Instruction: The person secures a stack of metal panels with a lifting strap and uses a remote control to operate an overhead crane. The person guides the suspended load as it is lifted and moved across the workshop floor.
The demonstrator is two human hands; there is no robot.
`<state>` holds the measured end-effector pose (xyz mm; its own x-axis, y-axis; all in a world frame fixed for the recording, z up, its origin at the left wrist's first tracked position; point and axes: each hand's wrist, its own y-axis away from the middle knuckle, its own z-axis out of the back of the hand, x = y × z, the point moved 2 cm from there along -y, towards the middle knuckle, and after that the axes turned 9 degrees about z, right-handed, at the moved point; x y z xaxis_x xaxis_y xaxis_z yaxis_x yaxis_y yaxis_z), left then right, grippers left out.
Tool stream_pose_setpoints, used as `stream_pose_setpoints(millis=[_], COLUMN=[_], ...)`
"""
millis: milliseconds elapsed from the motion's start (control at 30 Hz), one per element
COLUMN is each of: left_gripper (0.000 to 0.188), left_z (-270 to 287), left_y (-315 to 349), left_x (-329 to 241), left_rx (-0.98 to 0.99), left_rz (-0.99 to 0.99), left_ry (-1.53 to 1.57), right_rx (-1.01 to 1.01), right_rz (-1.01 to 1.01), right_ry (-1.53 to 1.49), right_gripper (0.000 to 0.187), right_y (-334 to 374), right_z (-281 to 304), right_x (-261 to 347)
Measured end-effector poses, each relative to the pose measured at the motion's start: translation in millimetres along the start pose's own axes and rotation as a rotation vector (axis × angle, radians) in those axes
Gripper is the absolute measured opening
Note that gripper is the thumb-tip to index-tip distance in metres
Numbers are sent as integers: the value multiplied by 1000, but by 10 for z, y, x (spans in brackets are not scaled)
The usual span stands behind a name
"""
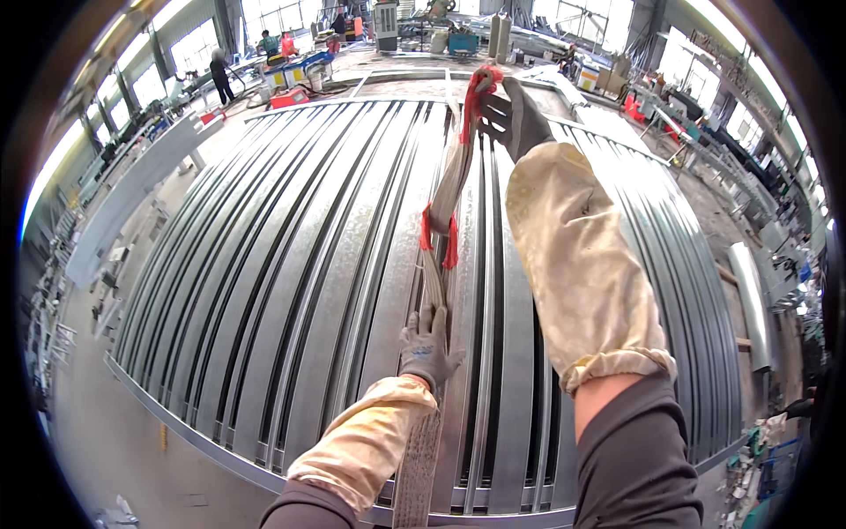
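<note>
My right hand (522,116), in a grey work glove, is raised and closed on the red-covered end loop of a lifting sling (454,181). The grey webbing runs down from that loop to another red-edged part, then on toward me. My left hand (429,346), also gloved, lies on the webbing with its fingers stretched out, and the lower strap (417,467) passes beneath it to the near edge. Under both hands is a large slatted metal panel (330,238) with long silvery strips and dark gaps. Pale sleeve covers are on both forearms.
A person in dark clothes (220,76) stands at the far left. Red boxes (289,98), gas cylinders (503,40) and a grey cabinet (385,26) are at the back. A long metal beam (141,189) lies left; a silvery tube (749,304) rests on the right.
</note>
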<state>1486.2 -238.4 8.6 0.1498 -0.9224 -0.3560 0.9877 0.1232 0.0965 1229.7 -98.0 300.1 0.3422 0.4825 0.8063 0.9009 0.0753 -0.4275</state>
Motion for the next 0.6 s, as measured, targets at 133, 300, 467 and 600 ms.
stream_pose_setpoints(millis=[133,300,467,600], left_gripper=[94,89,84,78], left_z=[-541,-740,-736,-709], left_y=[-43,-122,-112,-151], left_x=[168,-19,143,161], left_rx=[98,-32,-132,-255], left_rz=[18,-70,-87,-141], left_ry=[-45,-52,1,76], right_rx=[57,-34,-208,-327], right_rz=[-249,-184,-227,-47], right_ry=[942,896,729,709], right_gripper=[110,79,76,82], right_y=[362,1216,1226,993], right_z=[975,1570,1216,1015], right_x=[-1473,-2681,-3006,-3022])
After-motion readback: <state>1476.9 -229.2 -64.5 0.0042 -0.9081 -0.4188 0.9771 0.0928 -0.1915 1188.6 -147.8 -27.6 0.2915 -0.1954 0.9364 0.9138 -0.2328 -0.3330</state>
